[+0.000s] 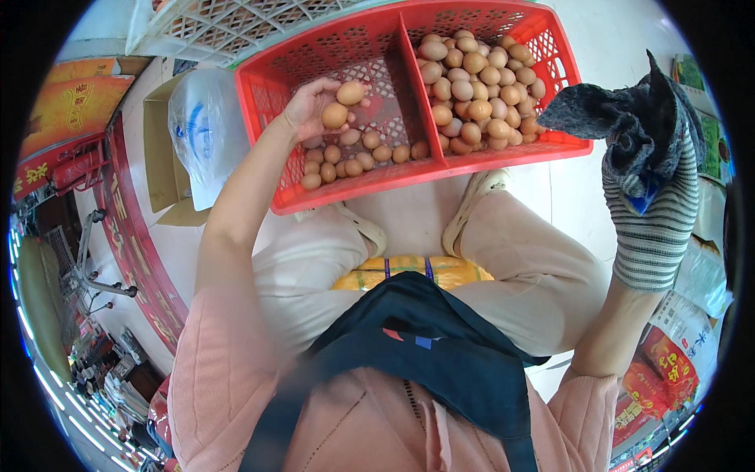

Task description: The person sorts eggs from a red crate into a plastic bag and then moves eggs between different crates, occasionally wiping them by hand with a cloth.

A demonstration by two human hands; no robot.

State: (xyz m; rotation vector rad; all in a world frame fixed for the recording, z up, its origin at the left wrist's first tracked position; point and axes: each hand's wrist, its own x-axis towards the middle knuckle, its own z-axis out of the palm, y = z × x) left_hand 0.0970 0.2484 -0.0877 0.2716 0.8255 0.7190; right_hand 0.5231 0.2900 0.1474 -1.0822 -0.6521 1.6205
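My left hand (309, 109) is bare and holds two brown eggs (342, 106) over the left compartment of a red plastic crate (360, 192). Beneath it, a loose group of brown eggs (354, 165) lies along the near side of that compartment. A divider (420, 94) separates this from the right compartment, where a large heap of eggs (478, 94) is piled. Off to the crate's right, my right hand (655, 224) wears a striped knit glove and grips a dark grey cloth (643, 130). A small blue patch shows at the cloth's lower end.
A white lattice crate (230, 29) stands beyond the red one. To the left is an open cardboard box (159, 147) with a clear plastic bag (203, 124) at it. Packaged goods (666, 366) line the right side. My shoes (478, 197) are just before the red crate.
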